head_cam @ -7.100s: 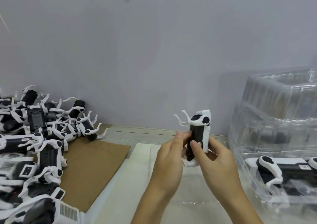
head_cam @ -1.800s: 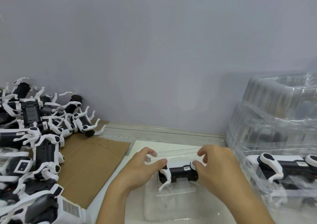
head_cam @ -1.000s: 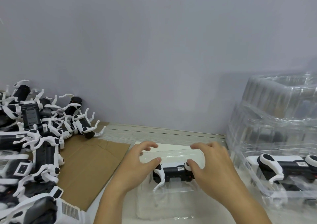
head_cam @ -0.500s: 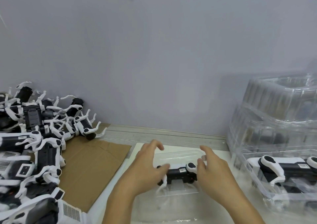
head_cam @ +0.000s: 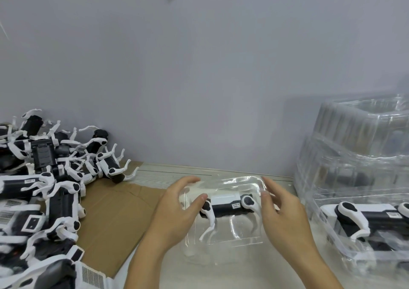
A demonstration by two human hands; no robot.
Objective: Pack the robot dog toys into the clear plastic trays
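Against a plain grey wall, on a pale surface (head_cam: 221, 273) partly covered by a sheet of brown cardboard (head_cam: 115, 220), I am seating a black-and-white robot dog toy (head_cam: 228, 204) into a clear plastic tray (head_cam: 241, 181) lying directly in front of me. The toy is lying on its side in the moulded recess, legs pointing toward me. My left hand (head_cam: 177, 213) is bracketing the toy's left end, fingers spread and lightly curved, the thumb tip touching the toy near its shoulder joint; it is not gripping anything. My right hand (head_cam: 281, 211) is flanking the right end the same way, fingers extended and relaxed, resting at the tray's edge beside the toy; whether they are pressing the plastic I cannot tell.

I judge the placing step to be almost finished: the toy appears settled, and both hands are loosening off it. The next move, as I read it, calls for checking that the legs are sitting inside the recess, then setting this tray with the stack of clear trays (head_cam: 358, 156) at my right, where an already packed toy (head_cam: 363, 215) is showing. After that comes another pick from the pile of loose toys (head_cam: 44, 178) heaped at my left.
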